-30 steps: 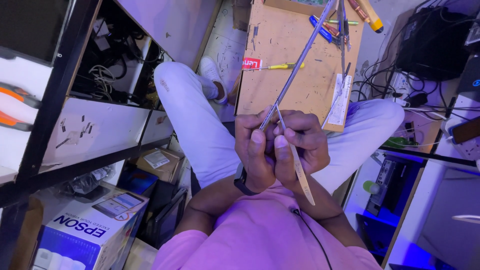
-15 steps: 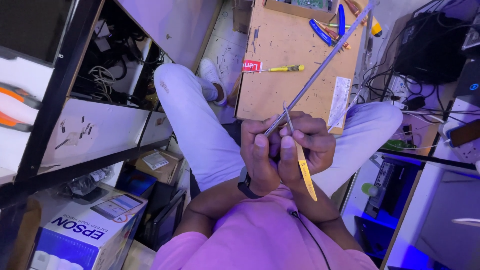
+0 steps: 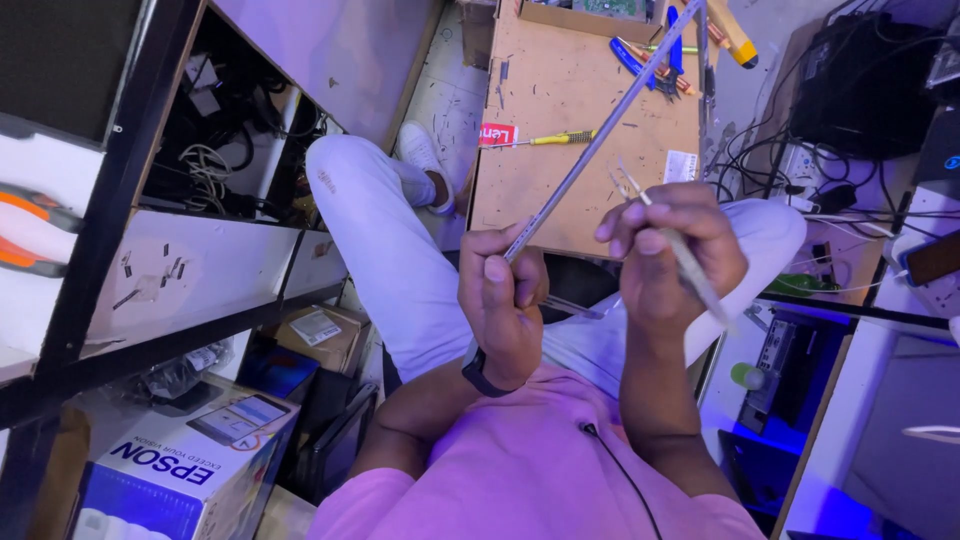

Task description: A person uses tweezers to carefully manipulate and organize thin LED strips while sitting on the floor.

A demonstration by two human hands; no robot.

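Hands now apart: 0.5 s ago they were clasped together mid-frame. Left hand [image 3: 503, 312] grips long thin metal strip [image 3: 590, 150], slanting to upper right over wooden worktop [image 3: 560, 100]. Right hand [image 3: 665, 262] pinches tweezers [image 3: 680, 255], tips just beside strip; looks like re-gripping.

wooden board [image 3: 570, 150] | yellow screwdriver [image 3: 560, 138] | blue pliers [image 3: 640, 55]

Pink shirt [image 3: 520, 470], white trousers [image 3: 390, 250], black wristband [image 3: 478, 372].
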